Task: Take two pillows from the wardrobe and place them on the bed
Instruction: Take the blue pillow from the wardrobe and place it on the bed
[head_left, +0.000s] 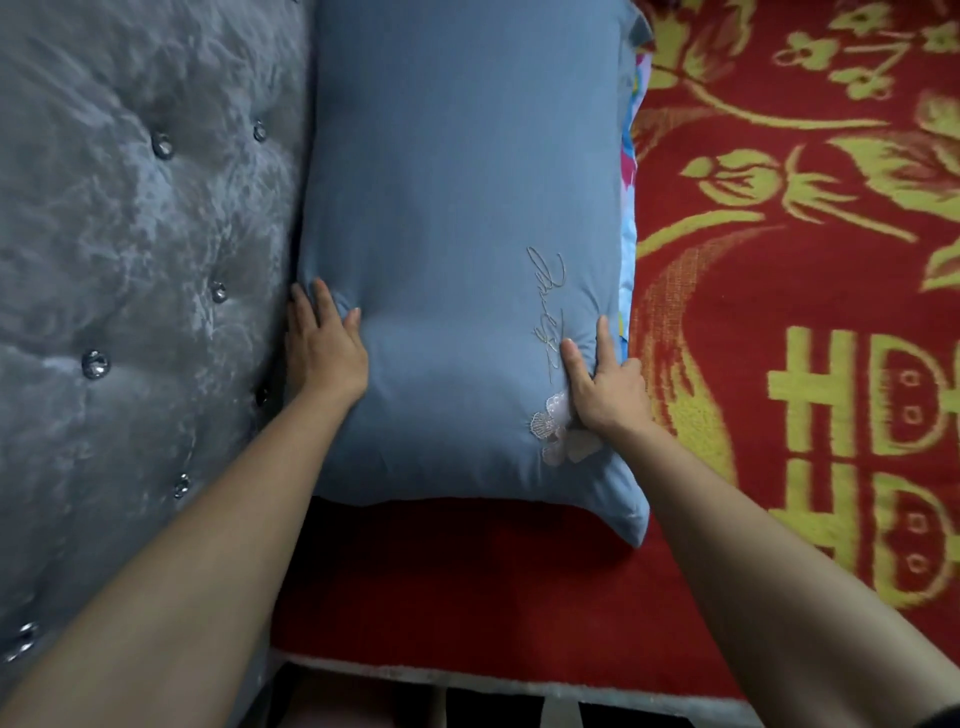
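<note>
A blue pillow (457, 218) with embroidered script and a pink lace flower lies flat on the bed (779, 312), its long side against the headboard. Under its right edge a strip of a second, colourful patterned pillow (629, 171) shows. My left hand (324, 348) presses the blue pillow's left edge next to the headboard, fingers spread over the fabric. My right hand (605, 379) holds its right edge near the embroidery, fingers curled into the fabric.
A grey velvet tufted headboard (130, 260) with crystal buttons fills the left. The bed is covered by a red blanket with yellow floral and character patterns. The bed's near edge (467, 675) runs along the bottom, with dark floor below it.
</note>
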